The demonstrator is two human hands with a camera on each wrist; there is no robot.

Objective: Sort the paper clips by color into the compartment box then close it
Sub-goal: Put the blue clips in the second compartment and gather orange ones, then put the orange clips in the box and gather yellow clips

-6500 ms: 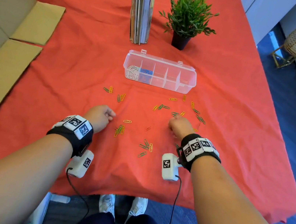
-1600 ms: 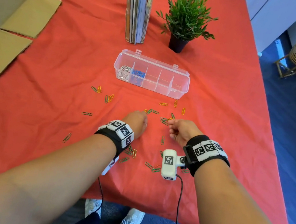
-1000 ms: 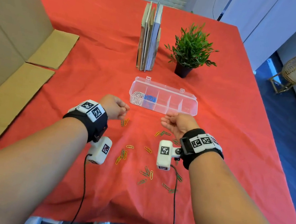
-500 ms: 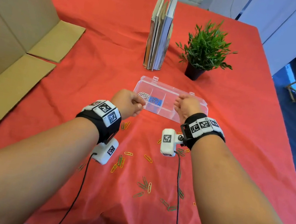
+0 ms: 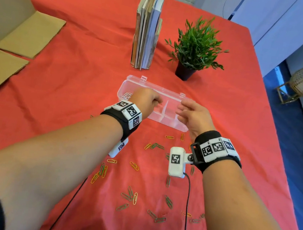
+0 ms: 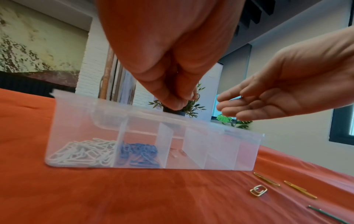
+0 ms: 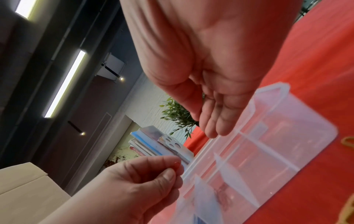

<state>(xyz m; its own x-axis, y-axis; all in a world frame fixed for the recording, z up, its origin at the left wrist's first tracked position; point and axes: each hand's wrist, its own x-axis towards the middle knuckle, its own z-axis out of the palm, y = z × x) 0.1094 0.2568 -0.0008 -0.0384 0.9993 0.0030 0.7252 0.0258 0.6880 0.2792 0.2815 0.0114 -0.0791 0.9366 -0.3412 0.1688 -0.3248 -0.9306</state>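
Red cloth [image 5: 72,87] covers our table, and on it the clear compartment box [image 5: 167,120] lies open just in front of us, its lid tipped back toward the upright books [image 5: 146,29] and the potted plant [image 5: 194,48]. From the left wrist view we see white clips [image 6: 82,153] heaped in the box's leftmost compartment, blue clips [image 6: 138,153] in the next one, and a few reddish clips [image 6: 177,152] lying in the third; the compartments further right look bare through the plastic. Our left hand [image 5: 145,101] hangs over the box about above the third compartment, its fingertips [image 6: 173,101] bunched together and pinching something small and reddish; we take it for a clip, though it is too small to be sure. Our right hand [image 5: 194,114] hovers just above the right half of the box with its fingers [image 6: 237,106] stretched out loosely, palm turned toward the left hand, touching nothing; a thin dark bit shows at the base of the fingers in the right wrist view, and we cannot tell what it is. Yellow clips [image 5: 134,166] and green clips [image 5: 126,195] lie scattered on the cloth between the box and our body. Flattened cardboard [image 5: 11,34] rests at the far left of the table.
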